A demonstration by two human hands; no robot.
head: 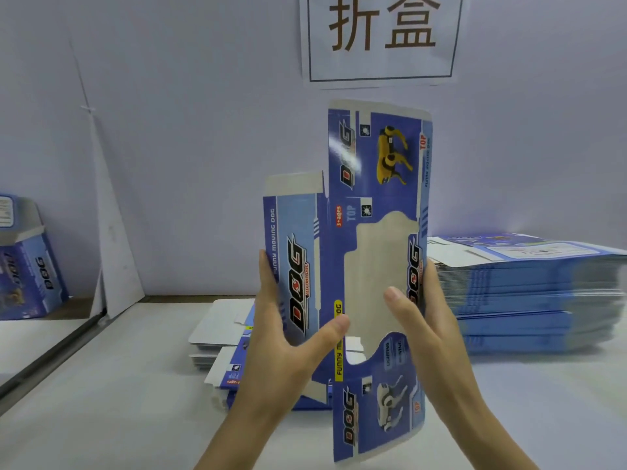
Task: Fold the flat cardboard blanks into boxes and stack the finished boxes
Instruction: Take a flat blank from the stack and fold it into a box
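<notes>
We read "折盒" in large dark characters on the white sign point(381, 35) on the wall. Below it a person holds one blue cardboard blank point(373, 198) upright above the table point(101, 418). Its panels say "DOG", "FUNNY MOVING DOG", "TOP", "3+ ages" and "LIGHTING", with a yellow robot dog pictured on the top flap and a white one on the bottom flap. The left hand point(285, 340) grips the blank's left panel, fingers behind the edge and thumb across the front on the yellow "FUNNY" strip. The right hand point(427, 327) clasps the right edge, fingers behind and thumb lying over the clear window. A tall stack of flat blanks point(529, 293) sits to the right, a smaller pile point(220, 334) lies behind the hands, and a folded box point(27, 266) marked "DOG" stands far left.
</notes>
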